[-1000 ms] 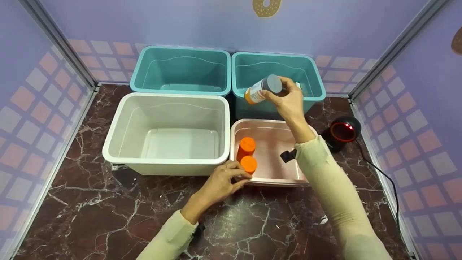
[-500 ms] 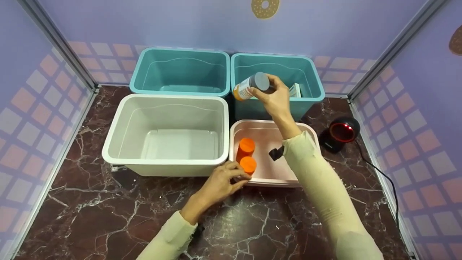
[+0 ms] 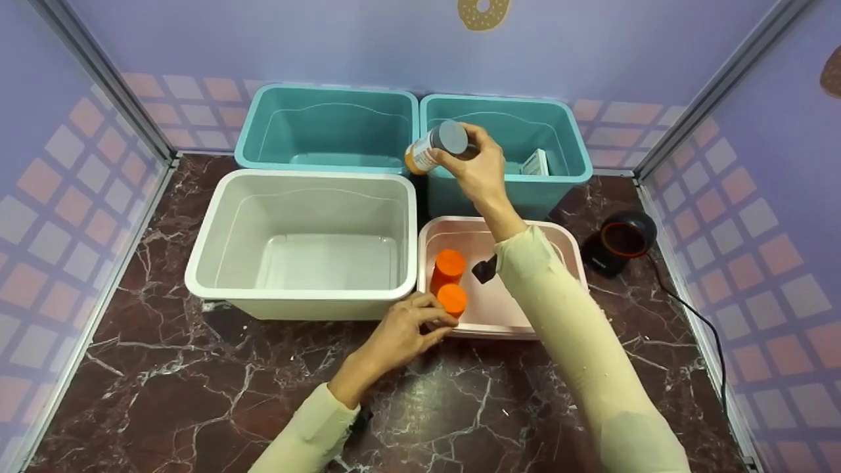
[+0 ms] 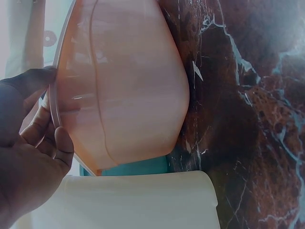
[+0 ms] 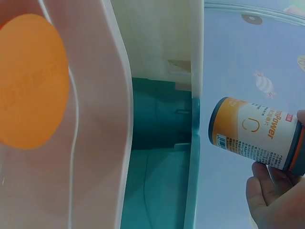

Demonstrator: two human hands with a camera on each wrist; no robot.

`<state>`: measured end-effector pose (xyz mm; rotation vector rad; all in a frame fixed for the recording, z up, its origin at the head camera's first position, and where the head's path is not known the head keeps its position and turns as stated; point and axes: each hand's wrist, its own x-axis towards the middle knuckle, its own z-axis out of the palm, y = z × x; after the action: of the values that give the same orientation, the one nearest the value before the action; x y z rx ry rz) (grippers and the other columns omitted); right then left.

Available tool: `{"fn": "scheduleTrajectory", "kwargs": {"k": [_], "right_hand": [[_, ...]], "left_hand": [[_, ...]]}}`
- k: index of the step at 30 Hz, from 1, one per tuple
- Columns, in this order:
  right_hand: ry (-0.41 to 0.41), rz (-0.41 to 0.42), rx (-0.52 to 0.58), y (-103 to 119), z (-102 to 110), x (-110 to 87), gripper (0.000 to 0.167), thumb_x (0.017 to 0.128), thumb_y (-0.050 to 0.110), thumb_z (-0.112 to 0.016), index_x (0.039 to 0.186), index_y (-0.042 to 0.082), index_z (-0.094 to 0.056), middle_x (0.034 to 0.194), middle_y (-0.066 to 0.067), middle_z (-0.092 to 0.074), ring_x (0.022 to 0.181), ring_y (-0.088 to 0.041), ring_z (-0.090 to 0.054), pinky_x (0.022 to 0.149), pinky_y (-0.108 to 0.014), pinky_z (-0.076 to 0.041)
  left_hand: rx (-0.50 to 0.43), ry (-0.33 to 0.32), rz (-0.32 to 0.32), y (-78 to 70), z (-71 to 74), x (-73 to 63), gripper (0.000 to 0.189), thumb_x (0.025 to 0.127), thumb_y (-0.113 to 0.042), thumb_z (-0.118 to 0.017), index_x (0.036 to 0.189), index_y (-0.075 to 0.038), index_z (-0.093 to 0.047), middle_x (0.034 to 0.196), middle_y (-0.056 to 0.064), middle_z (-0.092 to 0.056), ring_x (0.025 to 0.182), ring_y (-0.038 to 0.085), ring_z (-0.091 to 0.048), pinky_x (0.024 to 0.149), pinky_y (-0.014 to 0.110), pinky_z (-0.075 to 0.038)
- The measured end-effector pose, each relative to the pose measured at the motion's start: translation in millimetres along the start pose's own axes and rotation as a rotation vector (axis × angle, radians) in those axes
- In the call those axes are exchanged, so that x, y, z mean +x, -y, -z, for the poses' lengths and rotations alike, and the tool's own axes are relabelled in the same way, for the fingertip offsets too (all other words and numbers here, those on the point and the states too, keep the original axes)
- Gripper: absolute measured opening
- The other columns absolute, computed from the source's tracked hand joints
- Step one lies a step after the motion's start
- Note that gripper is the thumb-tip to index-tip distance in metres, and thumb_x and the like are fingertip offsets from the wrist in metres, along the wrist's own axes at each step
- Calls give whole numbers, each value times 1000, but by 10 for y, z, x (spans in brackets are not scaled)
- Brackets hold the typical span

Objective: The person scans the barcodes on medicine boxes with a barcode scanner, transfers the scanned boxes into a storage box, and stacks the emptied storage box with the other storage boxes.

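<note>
My right hand (image 3: 483,167) grips a pill bottle (image 3: 426,154) by its grey lid end, thumb and fingers on either side. The bottle is tilted, amber base down to the left, overlapping the teal bins' adjoining rims in the head view. In the right wrist view, its white and orange label (image 5: 259,131) shows a barcode. My left hand (image 3: 404,328) pinches the near left rim of the shallow pink bin (image 3: 502,328). Inside that bin, two orange-lidded bottles stand upright on the left, the rear lid (image 3: 450,265) behind the front one (image 3: 452,299).
A white bin (image 3: 302,293) stands left of the pink one. Behind are a left teal bin (image 3: 328,128) and a right teal bin (image 3: 565,141); the right one holds a small white box (image 3: 535,163). A black scanner (image 3: 627,234) with a cable stands right, on the dark marbled table (image 3: 197,394).
My right hand has carried the pill bottle left and slightly back, away from the scanner. The white box came into view. The scanner's red lights went dark. My left hand stayed put.
</note>
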<state>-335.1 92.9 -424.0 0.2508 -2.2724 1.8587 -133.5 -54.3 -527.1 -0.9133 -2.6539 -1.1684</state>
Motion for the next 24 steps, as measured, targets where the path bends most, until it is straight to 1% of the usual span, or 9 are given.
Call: {"fn": "scheduleTrajectory", "kwargs": {"k": [4,9,13,16,19,24], "right_hand": [[0,-23,-28,-4,-35,37,55,79,19,-84,129,10,-61,124,-11,-64,105,-20,-67,91,-30,-57],[-1,-44,-41,5,-80,76,56,80,20,-84,130,10,-60,125,-10,-64,106,-18,-67,89,-29,-58],[4,-36,-29,27,-142,104,57,80,22,-84,130,11,-60,124,-10,-64,104,-18,-67,87,-28,-58],[9,-29,-21,38,-192,115,56,79,22,-84,130,12,-61,124,-9,-64,103,-18,-67,87,-28,-58],[10,-29,-39,41,-236,122,57,80,23,-84,130,13,-61,124,-8,-64,102,-18,-68,88,-28,-57],[15,-36,-80,49,-304,132,59,80,23,-84,133,13,-59,125,-8,-64,106,-19,-68,90,-27,-57]], "left_hand": [[1,4,2,-6,6,2,14,88,-21,-76,101,-19,-79,100,-2,-68,96,15,-60,87,31,-54],[1,-3,-8,5,4,-5,13,88,-21,-76,100,-19,-79,98,-3,-68,94,15,-60,85,29,-54],[12,-10,-29,12,7,-5,12,89,-23,-75,100,-20,-79,97,-4,-67,94,14,-60,84,28,-53],[12,-7,-30,14,7,-3,12,90,-23,-75,100,-20,-79,97,-3,-67,94,15,-60,84,28,-53],[8,-4,-25,11,8,-3,12,90,-22,-75,100,-19,-79,97,-3,-68,95,15,-60,85,30,-53],[-8,-3,-20,11,13,-2,12,89,-21,-75,100,-18,-79,98,-2,-68,96,15,-60,84,29,-54]]}}
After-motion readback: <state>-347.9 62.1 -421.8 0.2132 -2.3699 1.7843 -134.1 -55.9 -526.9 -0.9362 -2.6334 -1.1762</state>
